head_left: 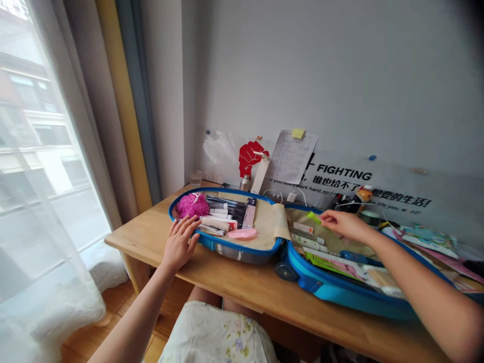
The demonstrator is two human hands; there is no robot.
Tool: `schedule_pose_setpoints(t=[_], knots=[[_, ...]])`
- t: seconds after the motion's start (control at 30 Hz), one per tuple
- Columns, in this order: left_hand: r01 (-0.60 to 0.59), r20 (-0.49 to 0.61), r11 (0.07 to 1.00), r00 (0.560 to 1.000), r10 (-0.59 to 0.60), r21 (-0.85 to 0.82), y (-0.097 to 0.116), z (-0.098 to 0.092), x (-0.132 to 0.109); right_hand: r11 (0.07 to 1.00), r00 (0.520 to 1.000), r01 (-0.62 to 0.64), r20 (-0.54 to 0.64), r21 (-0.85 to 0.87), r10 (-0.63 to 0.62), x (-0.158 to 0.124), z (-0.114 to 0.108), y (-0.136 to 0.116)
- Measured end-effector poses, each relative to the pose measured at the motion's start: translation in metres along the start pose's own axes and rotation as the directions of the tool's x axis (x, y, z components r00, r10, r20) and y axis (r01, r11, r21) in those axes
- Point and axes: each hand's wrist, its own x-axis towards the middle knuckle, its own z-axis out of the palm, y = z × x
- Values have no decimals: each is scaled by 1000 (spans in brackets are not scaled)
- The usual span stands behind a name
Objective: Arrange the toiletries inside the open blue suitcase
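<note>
Live at the worktop (245, 282) with an open blue suitcase (340, 287) laid flat in two halves, and the action is all in the right grip (342, 225): fingers and thumb pressed together, pinching a small green stick (313, 217) out over the right half. It's too small to say exactly what that green piece is. Just below the grip, a row of white tubes (308, 242) lies in the case, with a green-labelled packet (333, 264) nearer the front rim. Over to the left, the left grip (179, 242) is spread wide, fingertips at the near rim of the left half (227, 242), right beside a bundle of pale tubes (214, 224). Past those fingers sit a pink bath puff (191, 205) and a row of black-handled brushes (227, 203), while a pink oval case (242, 233) lies ahead of the grip, toward the middle of the suitcase. So at this moment it's one hand pinching over the right half, the other open at the left rim.
</note>
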Motion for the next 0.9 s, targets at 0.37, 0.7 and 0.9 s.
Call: schedule_pose_setpoints(t=[0.37, 0.7, 0.9], knots=[[-2, 5, 1000, 1000, 2, 0, 1, -1, 0, 768, 994, 18, -94, 640, 55, 70, 21, -132], [-9, 4, 1000, 1000, 9, 6, -3, 0, 0, 849, 985, -132, 167, 512, 53, 101, 85, -178], [6, 4, 1000, 1000, -6, -9, -2, -1, 1, 901, 977, -137, 204, 412, 55, 99, 104, -179]])
